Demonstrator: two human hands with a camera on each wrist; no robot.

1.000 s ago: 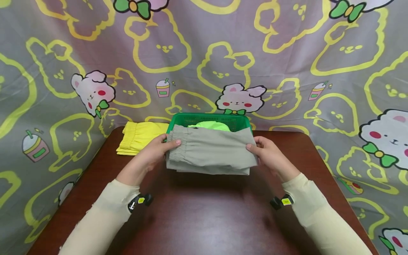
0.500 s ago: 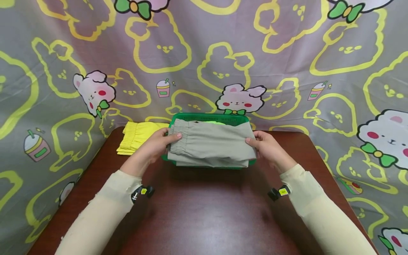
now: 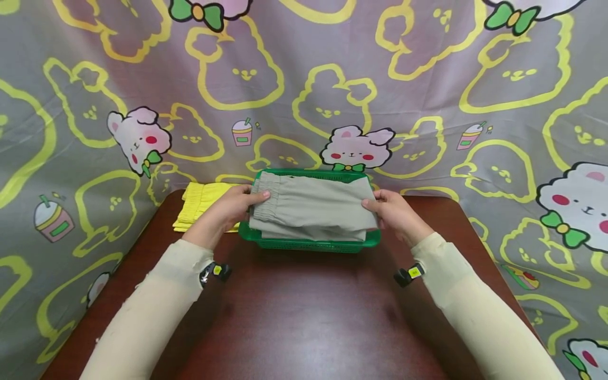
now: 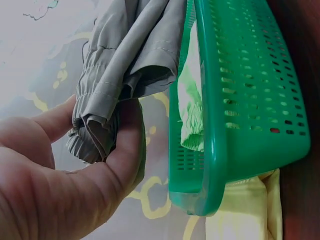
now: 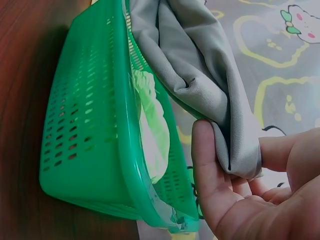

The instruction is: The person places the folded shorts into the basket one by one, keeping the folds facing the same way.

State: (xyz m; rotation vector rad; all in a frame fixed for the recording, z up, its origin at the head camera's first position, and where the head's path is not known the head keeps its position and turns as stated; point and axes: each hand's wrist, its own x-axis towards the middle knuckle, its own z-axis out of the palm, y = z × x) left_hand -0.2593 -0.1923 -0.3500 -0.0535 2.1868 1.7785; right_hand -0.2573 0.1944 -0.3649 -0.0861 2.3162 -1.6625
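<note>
Folded grey pants (image 3: 318, 203) with an elastic waistband hang level over a green plastic basket (image 3: 313, 246). My left hand (image 3: 236, 205) pinches the waistband end, thumb on top and fingers beneath. At the opposite end my right hand (image 3: 393, 211) grips the folded cloth the same way. Both wrist views show the pants above the basket's rim, apart from what lies inside. A light green garment (image 4: 192, 112) with a gathered edge lies in the basket; in the head view the pants hide it.
Folded yellow pants (image 3: 201, 203) lie on the dark brown table (image 3: 304, 316) just left of the basket. Behind the table hangs a grey curtain (image 3: 285, 105) with cartoon prints, which also runs along both sides.
Both hands have carried the grey pants forward, away from me, until they cover the basket's opening. The basket's front wall now shows below them, and the light green garment is hidden in the head view.
</note>
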